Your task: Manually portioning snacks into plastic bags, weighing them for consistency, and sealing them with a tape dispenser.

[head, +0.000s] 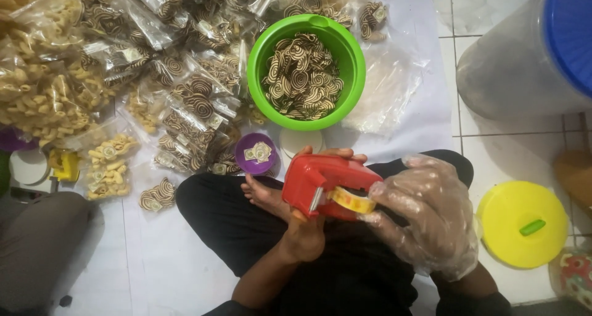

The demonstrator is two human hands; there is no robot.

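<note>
My left hand (pixel 303 229) grips a red tape dispenser (pixel 320 183) from below, over my lap. My right hand (pixel 428 214), in a clear plastic glove, touches the yellow tape roll (pixel 350 201) at the dispenser's right end. Just beyond, a green tub (pixel 259 51) holds brown-and-white swirl crackers (pixel 303 77). A small purple lid (pixel 242 152) with paper labels lies next to my bare foot (pixel 262 194).
Many sealed clear bags of swirl crackers (pixel 191 100) and pale curled snacks (pixel 43 94) cover the white sheet at left. Empty plastic bags (pixel 385 91) lie right of the tub. A yellow lid (pixel 523 225) and a big blue-lidded container (pixel 530 57) stand at right.
</note>
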